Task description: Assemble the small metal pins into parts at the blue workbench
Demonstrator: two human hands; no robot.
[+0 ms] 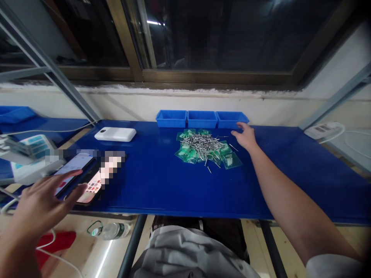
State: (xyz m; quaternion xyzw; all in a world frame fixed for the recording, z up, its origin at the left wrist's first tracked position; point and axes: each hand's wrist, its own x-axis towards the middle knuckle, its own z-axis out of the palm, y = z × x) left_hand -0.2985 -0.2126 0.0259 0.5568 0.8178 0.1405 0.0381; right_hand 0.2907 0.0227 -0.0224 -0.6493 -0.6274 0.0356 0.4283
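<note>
My left hand (pixel 43 200) is over the table's left side with its fingers apart. Its fingertips reach over a lit phone (pixel 75 164) and the near end of a second lit phone (pixel 93 187); whether they touch the screens I cannot tell. My right hand (pixel 246 136) is stretched forward, thumb and fingers apart, just in front of the rightmost blue bin (pixel 232 124). It holds nothing. Left of it, a heap of silvery nails or screws (pixel 204 143) lies on small green-tinted plastic packets (pixel 232 160), some with white pieces inside. A few loose ones lie around the heap.
Two more blue bins, a left one (pixel 171 123) and a middle one (pixel 202 123), line the wall. A white device (pixel 115 134) lies at the back left of the blue table (pixel 162 181). A power strip (pixel 323 130) sits at right. Grey metal posts (pixel 78 92) flank the table.
</note>
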